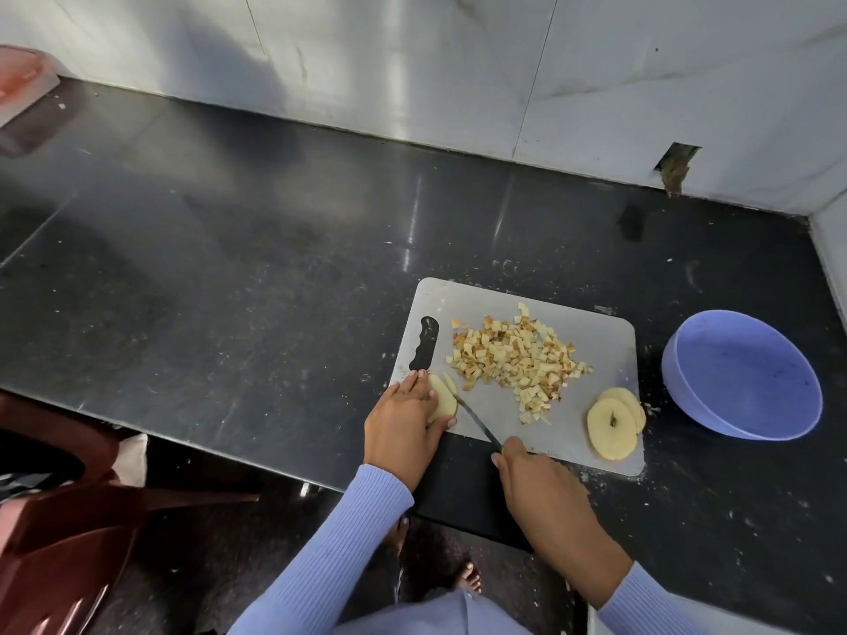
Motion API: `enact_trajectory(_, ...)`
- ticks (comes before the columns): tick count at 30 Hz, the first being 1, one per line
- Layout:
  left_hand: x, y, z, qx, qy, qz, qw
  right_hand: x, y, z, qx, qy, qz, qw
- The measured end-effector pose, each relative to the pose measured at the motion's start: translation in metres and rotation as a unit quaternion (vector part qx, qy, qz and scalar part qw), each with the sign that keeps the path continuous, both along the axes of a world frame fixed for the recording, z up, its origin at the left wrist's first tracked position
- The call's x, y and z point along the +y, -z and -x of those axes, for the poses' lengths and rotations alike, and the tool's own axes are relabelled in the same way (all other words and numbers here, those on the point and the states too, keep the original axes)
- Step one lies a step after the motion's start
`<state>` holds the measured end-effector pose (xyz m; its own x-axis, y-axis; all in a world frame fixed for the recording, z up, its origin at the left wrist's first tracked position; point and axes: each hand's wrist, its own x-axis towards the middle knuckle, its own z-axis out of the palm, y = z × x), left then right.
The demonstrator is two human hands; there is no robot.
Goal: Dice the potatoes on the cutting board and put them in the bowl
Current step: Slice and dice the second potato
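Note:
A grey cutting board (pixel 600 341) lies on the dark counter. A heap of diced potato (pixel 513 355) covers its middle. At the board's near left corner my left hand (pixel 403 428) holds a peeled potato piece (pixel 442 401). My right hand (pixel 541 488) grips a knife (pixel 476 421) whose blade meets that piece, with a thin slice leaning off it. Several round potato slices (pixel 614 421) are stacked at the board's near right corner. A lilac bowl (pixel 742 373) stands to the right of the board, with nothing visible inside.
The black counter (pixel 229 277) stretches far to the left, backed by a white tiled wall (pixel 412 61). A pink-lidded container (pixel 23 80) sits at the far left. A brown plastic chair (pixel 59 520) stands below the counter edge. Potato crumbs dot the counter.

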<state>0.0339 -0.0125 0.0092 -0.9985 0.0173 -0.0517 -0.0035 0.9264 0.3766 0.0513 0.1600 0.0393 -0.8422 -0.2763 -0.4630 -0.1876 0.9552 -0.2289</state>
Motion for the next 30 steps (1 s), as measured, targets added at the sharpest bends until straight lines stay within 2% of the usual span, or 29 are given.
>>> enact_trajectory(6,0.005,-0.007,-0.001,-0.014,0.011,0.015,1.0,-0.007,-0.007,0.008,0.033,0.038,0.058,0.997)
enact_trajectory(14,0.004,-0.007,-0.004,-0.017,0.012,-0.007,1.0,-0.025,0.002,0.021,0.035,0.039,0.064,0.997)
enact_trajectory(30,0.002,-0.006,-0.004,-0.007,-0.004,-0.017,1.0,0.006,-0.001,-0.006,-0.015,0.012,-0.014,1.0)
